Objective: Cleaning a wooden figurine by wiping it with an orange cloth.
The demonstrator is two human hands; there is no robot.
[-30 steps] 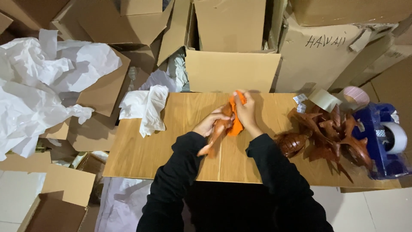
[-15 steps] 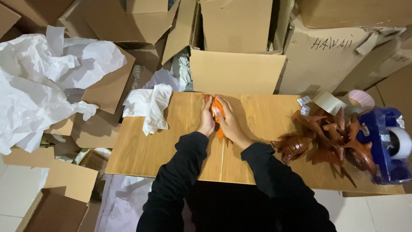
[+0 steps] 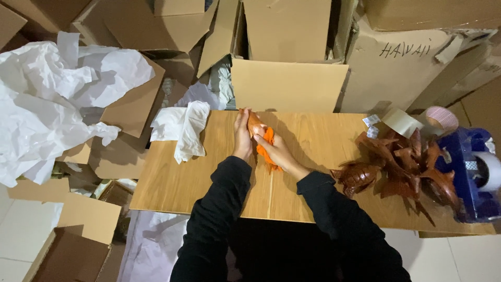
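Dim indoor scene, light from above and front; the table (image 3: 172, 177) is evenly lit and the white paper (image 3: 47, 104) reads brightest, near blown out. Black sleeves (image 3: 219, 219) lose detail in shadow. Soft shadows under hands. Wide-angle bending at edges. Focus fair, slight softness, no glare.
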